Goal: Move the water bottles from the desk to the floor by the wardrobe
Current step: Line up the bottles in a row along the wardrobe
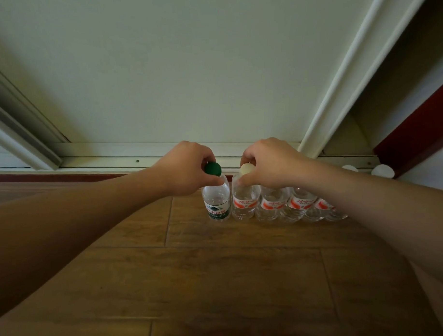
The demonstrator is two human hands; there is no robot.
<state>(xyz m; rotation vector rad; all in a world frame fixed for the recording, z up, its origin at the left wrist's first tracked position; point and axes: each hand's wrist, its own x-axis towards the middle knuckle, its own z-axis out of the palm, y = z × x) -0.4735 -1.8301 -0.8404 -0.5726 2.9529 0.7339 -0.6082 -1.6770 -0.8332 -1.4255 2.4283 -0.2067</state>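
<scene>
The person leaned low over the wooden floor (219, 268) with both bare forearms stretched forward toward the pale wardrobe door (187, 68). The left hand (187, 166) was curled round the neck of the green-capped bottle (216, 200), fingers pinching just under its dark green cap, the thumb lying on the clear shoulder. The right hand (268, 163) gripped the white-capped bottle (244, 202) in the same way, fingers bunched about the cap and the thumb pressed to the shoulder. Both bottles stood upright and side by side, touching or nearly so, their bases down on the boards just in front of the metal rail (140, 160) that ran along the foot of the wardrobe. The green-capped one wore a green and white label; the other wore a red and white one. To the right of it a row of red-labelled bottles (292, 203) stood packed close together, running off under the right forearm, which hid their tops. Farther right, near the open wardrobe side, two round white caps (382, 171) showed above that arm.
</scene>
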